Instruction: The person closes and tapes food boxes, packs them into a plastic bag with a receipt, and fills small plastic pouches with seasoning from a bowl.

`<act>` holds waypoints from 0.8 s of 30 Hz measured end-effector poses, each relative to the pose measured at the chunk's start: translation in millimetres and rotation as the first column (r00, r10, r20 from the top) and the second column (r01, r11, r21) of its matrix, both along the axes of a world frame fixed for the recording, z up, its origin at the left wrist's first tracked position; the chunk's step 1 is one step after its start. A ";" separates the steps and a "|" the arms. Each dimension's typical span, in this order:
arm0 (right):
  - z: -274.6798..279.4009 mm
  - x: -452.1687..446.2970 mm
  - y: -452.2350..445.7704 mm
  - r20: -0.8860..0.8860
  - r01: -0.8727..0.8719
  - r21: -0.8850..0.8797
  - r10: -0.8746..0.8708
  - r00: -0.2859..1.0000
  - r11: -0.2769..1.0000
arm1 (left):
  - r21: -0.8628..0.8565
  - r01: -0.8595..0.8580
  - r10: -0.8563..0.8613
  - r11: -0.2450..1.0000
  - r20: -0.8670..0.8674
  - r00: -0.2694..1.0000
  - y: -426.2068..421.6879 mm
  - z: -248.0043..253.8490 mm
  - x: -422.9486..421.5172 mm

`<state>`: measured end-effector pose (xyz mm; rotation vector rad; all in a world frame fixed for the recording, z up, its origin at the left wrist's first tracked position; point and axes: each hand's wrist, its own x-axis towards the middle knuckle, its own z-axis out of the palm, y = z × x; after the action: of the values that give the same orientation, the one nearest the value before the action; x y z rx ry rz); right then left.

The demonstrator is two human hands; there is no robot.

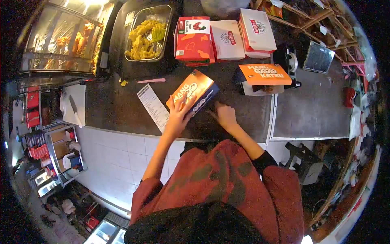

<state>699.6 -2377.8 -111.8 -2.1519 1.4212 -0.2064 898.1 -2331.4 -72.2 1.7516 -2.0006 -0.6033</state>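
Note:
An orange and dark blue food box [196, 86] printed "Mang Katsu" stands at an angle on the dark counter, its lid closed. My left hand [178, 116] lies over its near left corner, fingers spread on the top and thumb against the blue side, gripping it. Just right of the box is my right hand [226, 115], its fingers curled in; whatever it may hold is too dark to make out. A printed receipt [152, 105] lies left of the box, partly beside my left wrist. Above it rests a pink pen [151, 80].
A second orange box [266, 75], its lid raised, sits to the right. Behind are a red box [194, 40], white boxes [228, 40] and a clear tray of yellow food [147, 38]. A knife [74, 106] lies on a white board at left. A tablet [319, 57] stands at right.

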 end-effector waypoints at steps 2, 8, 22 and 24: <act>2.9 -9.1 3.8 -0.215 -0.151 0.230 0.201 0.956 0.962 | 0.013 0.090 -0.089 0.996 -0.069 0.994 -7.2 5.1 15.7; 44.6 24.5 -19.9 0.013 -0.540 -0.410 0.597 0.802 0.735 | -0.084 0.040 -0.054 0.996 -0.169 0.984 -52.1 32.6 11.4; 37.5 -111.5 4.2 0.051 -0.345 0.071 0.342 0.938 0.936 | -0.058 0.356 -0.360 0.933 -0.206 0.910 -180.0 43.9 -127.5; 45.0 -177.0 10.3 -0.160 -0.298 0.047 0.302 0.940 0.953 | -0.001 0.349 -0.341 0.937 -0.215 0.915 -190.3 41.1 -115.6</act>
<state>522.6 -2367.5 -66.9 -2.3779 1.1512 0.1049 782.5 -2521.6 -31.2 1.2924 -2.1684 -0.9039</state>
